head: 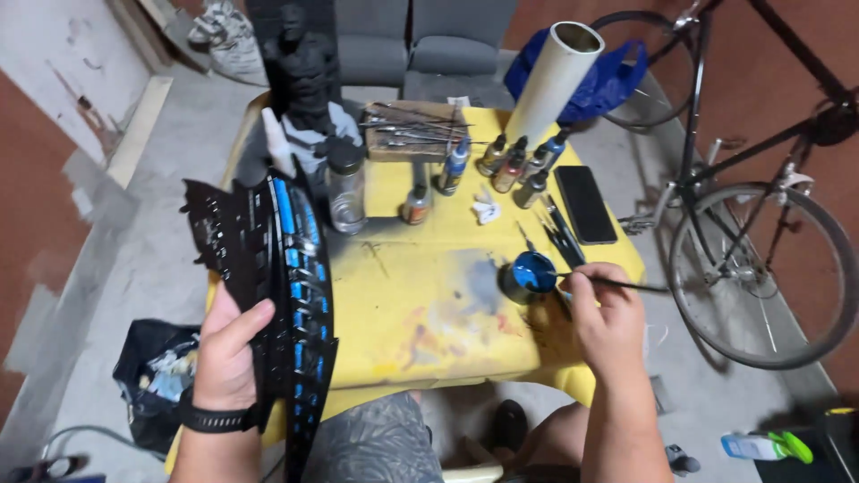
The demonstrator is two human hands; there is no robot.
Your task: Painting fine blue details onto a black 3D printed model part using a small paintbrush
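Observation:
My left hand [225, 351] grips a long black curved model piece [284, 277] with blue painted segments, held upright over the table's left edge. My right hand [604, 315] pinches a thin paintbrush [617, 283], its tip dipped in a small round cup of blue paint [530, 273] on the yellow tablecloth [429, 304]. A black band sits on my left wrist.
Several small paint bottles [514, 165], a clear jar [345, 188], a dark phone [585, 204], spare brushes [562, 234], a white tube [553, 80] and a black bust [304, 72] crowd the table's far half. A bicycle [761, 233] stands right; a black bag [157, 376] lies on the floor, left.

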